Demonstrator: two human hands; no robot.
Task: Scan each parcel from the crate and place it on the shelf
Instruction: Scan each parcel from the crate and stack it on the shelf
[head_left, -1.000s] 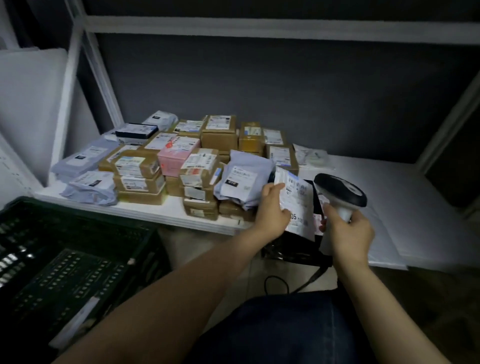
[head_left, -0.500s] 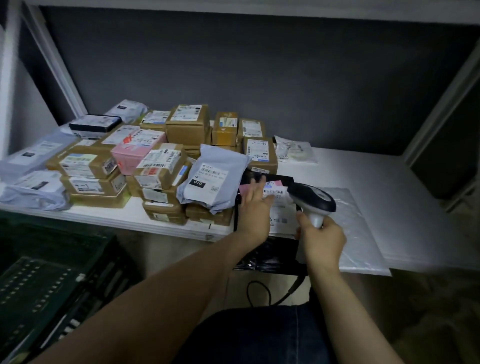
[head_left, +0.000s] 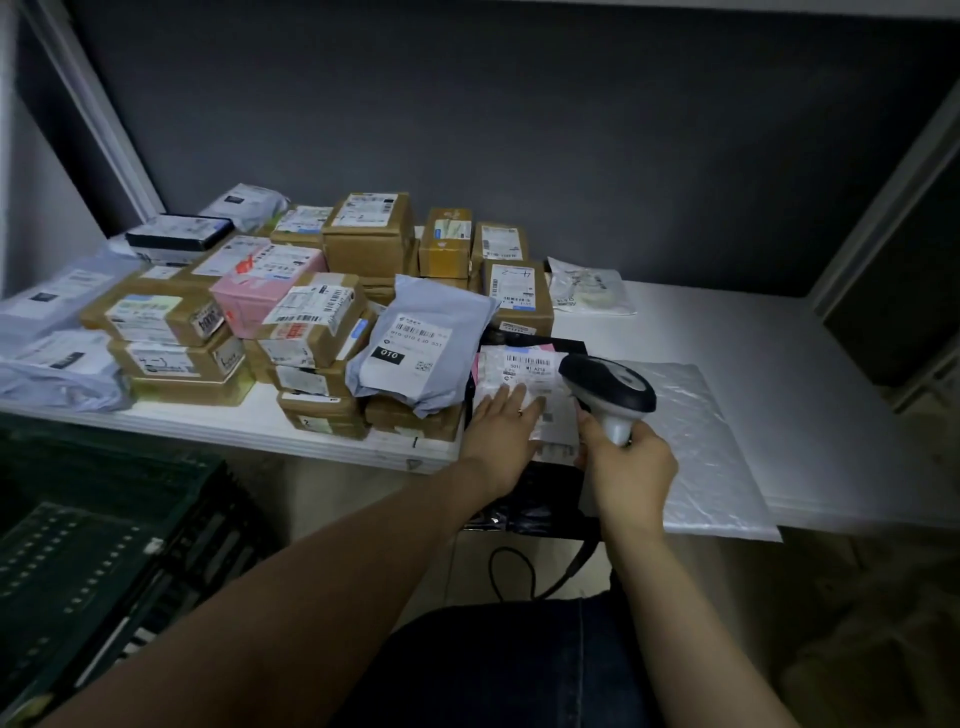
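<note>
A black bag parcel with a white and pink label lies flat on the white shelf, its near end hanging over the front edge. My left hand presses on its label with straight fingers. My right hand grips the handle of a black and grey barcode scanner, whose head hovers just right of the label. The dark green crate sits low at the left, and I see no parcel in the part that shows.
Several brown boxes, a pink box and grey mailer bags are stacked on the shelf's left half. A clear bubble mailer lies right of the scanner. A small white packet lies farther back. The scanner cable loops below the shelf.
The black parcel went from being held upright in my left hand to lying flat on the shelf. My left hand now presses on it. The scanner followed it forward.
</note>
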